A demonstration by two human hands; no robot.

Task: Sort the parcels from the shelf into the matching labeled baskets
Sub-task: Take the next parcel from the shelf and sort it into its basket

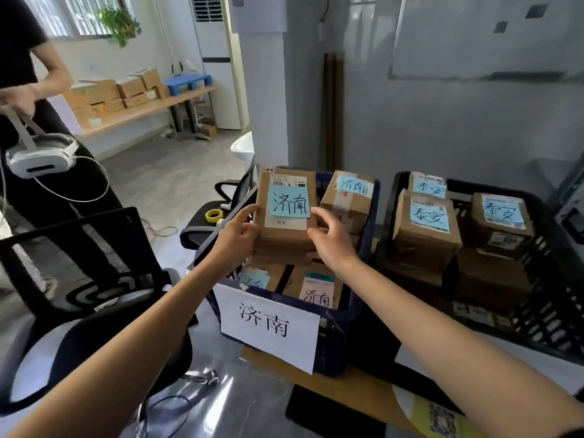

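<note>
A brown parcel [286, 235] with a blue note reading 济南 lies on top of other parcels in the blue basket [344, 330], whose white front label reads 济南. My left hand [237, 233] grips the parcel's left edge. On the parcel's right edge, my right hand [331, 240] holds it with thumb and fingers. Another 济南 parcel [347, 200] sits behind it, and two more lie below. The black basket [543, 314] on the right holds several parcels with 泰安 notes [429, 216].
Two black office chairs [94, 279] stand on the left, one with a yellow tape roll [213, 215] on its seat. A person [28, 99] holding a white headset [38, 156] stands far left. A bench with cardboard boxes [110, 93] runs along the back wall.
</note>
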